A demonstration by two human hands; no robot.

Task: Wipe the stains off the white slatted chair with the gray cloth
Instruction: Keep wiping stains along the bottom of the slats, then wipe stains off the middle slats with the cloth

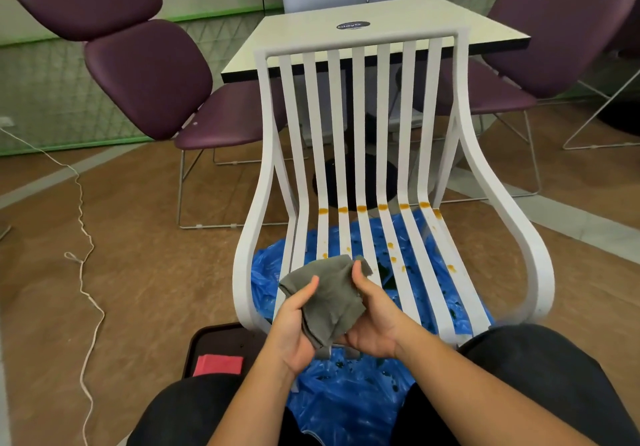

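The white slatted chair [360,106] stands right in front of me. Orange stains [382,207] run in a row across the slats where back meets seat, and more orange spots [393,258] dot the seat slats. I hold the crumpled gray cloth [327,298] in both hands just above the seat's front left part. My left hand [294,328] grips its left side with the thumb on top. My right hand [372,321] grips its right side, thumb pressed into the fabric. The cloth hides part of the front slats.
Blue plastic sheeting [349,400] lies under the chair. A dark tray [207,341] with a pink cloth [218,364] sits on the floor at my left knee. Behind the chair stand a white table [415,20] and purple lounge chairs [145,75]. A white cord [83,272] snakes along the floor.
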